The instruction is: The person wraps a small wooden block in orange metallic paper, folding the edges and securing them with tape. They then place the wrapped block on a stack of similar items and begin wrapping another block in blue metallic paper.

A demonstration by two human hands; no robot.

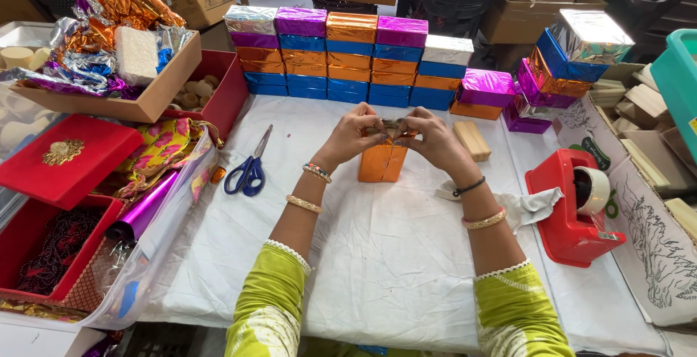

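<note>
An orange foil-wrapped block stands upright on the white cloth in the middle of the table. My left hand and my right hand meet at its top end, fingers pinching the foil flaps there. Both wrists carry bangles and bracelets. A bare wooden block lies just right of my right hand. Blue-handled scissors rest to the left of my left arm.
A wall of foil-wrapped blocks in silver, purple, orange and blue stands behind; more are piled at the right. A red tape dispenser sits at right, a box of foil scraps, red boxes and a purple foil roll at left.
</note>
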